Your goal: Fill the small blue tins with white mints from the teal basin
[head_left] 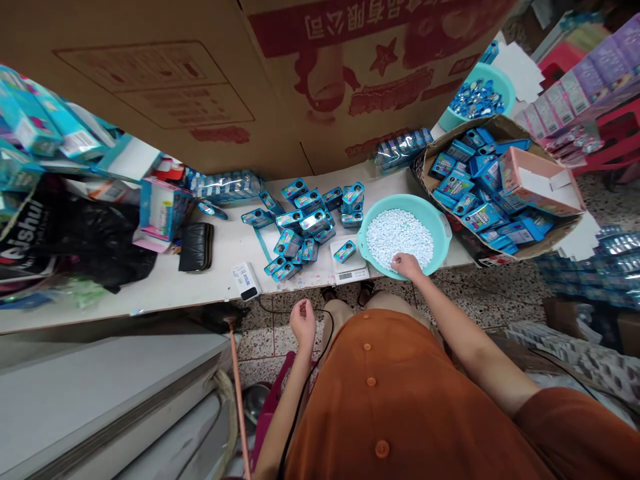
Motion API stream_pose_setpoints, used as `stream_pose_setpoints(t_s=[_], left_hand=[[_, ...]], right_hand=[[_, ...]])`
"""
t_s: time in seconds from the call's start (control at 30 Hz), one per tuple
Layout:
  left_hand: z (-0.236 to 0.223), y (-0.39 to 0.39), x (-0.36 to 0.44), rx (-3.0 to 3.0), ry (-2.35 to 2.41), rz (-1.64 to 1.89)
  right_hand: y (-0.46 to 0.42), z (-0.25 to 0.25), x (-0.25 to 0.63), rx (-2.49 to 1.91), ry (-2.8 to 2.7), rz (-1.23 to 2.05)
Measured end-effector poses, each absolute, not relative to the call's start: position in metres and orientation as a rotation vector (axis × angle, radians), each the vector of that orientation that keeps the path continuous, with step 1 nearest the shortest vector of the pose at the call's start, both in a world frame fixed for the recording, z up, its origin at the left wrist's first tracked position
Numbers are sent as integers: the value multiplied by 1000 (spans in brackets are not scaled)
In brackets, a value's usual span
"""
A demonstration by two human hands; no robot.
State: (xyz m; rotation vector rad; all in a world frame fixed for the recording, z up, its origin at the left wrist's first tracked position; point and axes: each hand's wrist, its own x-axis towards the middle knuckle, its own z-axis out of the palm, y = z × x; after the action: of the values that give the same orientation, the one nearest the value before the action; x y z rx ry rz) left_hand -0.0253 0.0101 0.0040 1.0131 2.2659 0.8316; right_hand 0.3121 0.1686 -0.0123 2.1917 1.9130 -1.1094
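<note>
My right hand point(407, 265) reaches into a turquoise plastic basin point(444, 233) at the table edge. Its fingers are pinched together among many small white tablets point(400, 233); how many they hold is hidden. My left hand point(303, 323) hangs in front of the table edge, fingers curled closed, with nothing visible in it. Left of the basin, a blue tin point(345, 251) lies on a small white digital scale point(352, 274). Farther left, several similar blue tins point(313, 221) stand and lie in a loose cluster.
A tall cardboard box point(280, 87) blocks the back. On the right stands an open carton point(537, 250) of blue packs, with another basin point(505, 83) behind it. Leftward lie a white power bank point(246, 281), a black wallet point(197, 247) and a black plastic bag point(115, 240).
</note>
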Motion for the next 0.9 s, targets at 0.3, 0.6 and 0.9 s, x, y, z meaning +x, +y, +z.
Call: stream_pose_setpoints(t_s=[0.3, 0.6, 0.9], left_hand=[[-2, 4, -19, 1036, 2243, 791], [-3, 7, -14, 1046, 2236, 792], [-4, 7, -18, 1029, 2227, 796]], right_hand=[[166, -14, 308, 2158, 2022, -1057], [177, -5, 293, 2023, 1986, -864], [182, -5, 306, 2168, 1971, -954]])
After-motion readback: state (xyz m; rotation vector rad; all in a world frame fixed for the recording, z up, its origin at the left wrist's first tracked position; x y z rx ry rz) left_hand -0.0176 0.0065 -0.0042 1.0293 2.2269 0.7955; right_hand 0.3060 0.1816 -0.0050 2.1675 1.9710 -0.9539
